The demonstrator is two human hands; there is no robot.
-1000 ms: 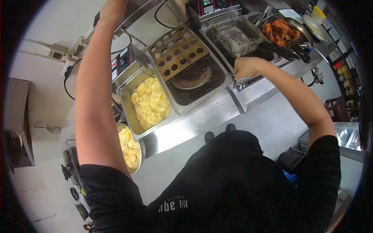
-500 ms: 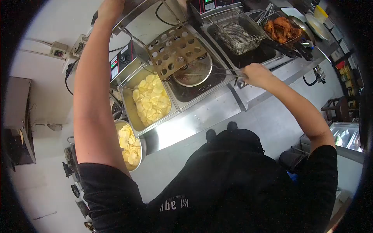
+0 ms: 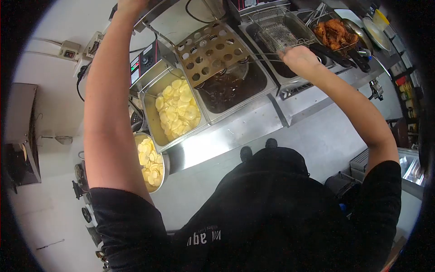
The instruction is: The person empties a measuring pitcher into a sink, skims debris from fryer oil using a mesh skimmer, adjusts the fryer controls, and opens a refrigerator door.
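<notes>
My right hand (image 3: 300,60) is closed around the long wire handle of a round skimmer (image 3: 239,69). The skimmer's head sits low in the dark oil of a fryer tank (image 3: 226,94), partly hidden under a perforated metal plate (image 3: 212,51) with rows of round holes. At the top edge of the view my left hand (image 3: 131,5) is cut off, near a metal frame; its fingers do not show. Between my arms, left of the oil, a rectangular pan (image 3: 154,97) contains pale yellow potato slices (image 3: 177,109).
A round bowl (image 3: 166,168) with more potato slices stands below the pan. To the right, a wire fry basket (image 3: 281,32) rests over a second fryer, beside a basket of browned fried chicken (image 3: 334,32). Control boxes (image 3: 147,61) line the back. A steel ledge (image 3: 226,143) runs along the front.
My right hand has moved up and away from me with the skimmer, whose head slid further back under the perforated plate. More dark oil shows in front. My left hand stays near the top edge.
</notes>
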